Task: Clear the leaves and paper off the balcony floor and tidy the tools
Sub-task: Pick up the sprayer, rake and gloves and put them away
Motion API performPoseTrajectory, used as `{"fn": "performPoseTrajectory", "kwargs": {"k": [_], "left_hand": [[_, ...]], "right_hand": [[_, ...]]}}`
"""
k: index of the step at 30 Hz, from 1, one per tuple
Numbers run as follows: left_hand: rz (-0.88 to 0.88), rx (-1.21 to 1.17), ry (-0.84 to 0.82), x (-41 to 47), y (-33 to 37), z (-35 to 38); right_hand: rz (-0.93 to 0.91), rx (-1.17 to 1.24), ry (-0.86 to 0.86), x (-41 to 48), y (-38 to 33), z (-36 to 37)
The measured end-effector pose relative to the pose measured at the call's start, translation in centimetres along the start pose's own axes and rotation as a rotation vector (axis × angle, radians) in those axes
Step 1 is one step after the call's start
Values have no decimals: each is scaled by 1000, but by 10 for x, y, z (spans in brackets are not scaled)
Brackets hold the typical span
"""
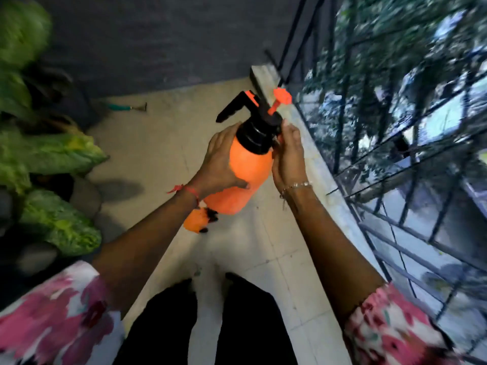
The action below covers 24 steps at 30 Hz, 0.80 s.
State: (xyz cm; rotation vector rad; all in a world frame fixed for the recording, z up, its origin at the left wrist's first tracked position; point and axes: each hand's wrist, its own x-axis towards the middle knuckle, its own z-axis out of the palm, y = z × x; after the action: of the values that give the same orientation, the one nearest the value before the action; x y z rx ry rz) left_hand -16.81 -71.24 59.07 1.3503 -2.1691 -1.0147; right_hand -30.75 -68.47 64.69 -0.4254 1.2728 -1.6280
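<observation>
Your left hand (221,159) grips the body of the orange plastic pump sprayer with the black head (247,167), tilted in the air beside the pale stone ledge (313,164). Your right hand (288,156) pinches its black collar. Loosen that collar and liquid may spill, or the bottle may slip. You have one sprayer, one blurred orange piece (196,219) below your left wrist, and one green-handled tool (123,107) on the floor.

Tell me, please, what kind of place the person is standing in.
Most likely a home balcony, seemingly above ground level. A black metal bar railing stands on a pale stone ledge, treetops show through it, and large-leaved green potted plants line the pale tiled floor.
</observation>
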Motion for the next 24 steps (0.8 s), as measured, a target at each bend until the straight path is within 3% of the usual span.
{"fn": "performPoseTrajectory", "kwargs": {"k": [3, 7, 11, 15, 21, 24], "left_hand": [[194, 8, -41, 10, 71, -43], [281, -192, -135, -7, 128, -56], [312, -368, -125, 1, 187, -68], [359, -323, 112, 27, 236, -75], [452, -291, 146, 35, 297, -73], [546, -211, -71, 36, 323, -67]], "right_hand": [[-100, 38, 241, -24, -51, 2], [-175, 48, 514, -41, -118, 2], [-183, 73, 547, -53, -167, -13], [-253, 127, 689, -59, -208, -29], [-258, 110, 760, -77, -251, -56], [-284, 71, 840, -93, -266, -76]]}}
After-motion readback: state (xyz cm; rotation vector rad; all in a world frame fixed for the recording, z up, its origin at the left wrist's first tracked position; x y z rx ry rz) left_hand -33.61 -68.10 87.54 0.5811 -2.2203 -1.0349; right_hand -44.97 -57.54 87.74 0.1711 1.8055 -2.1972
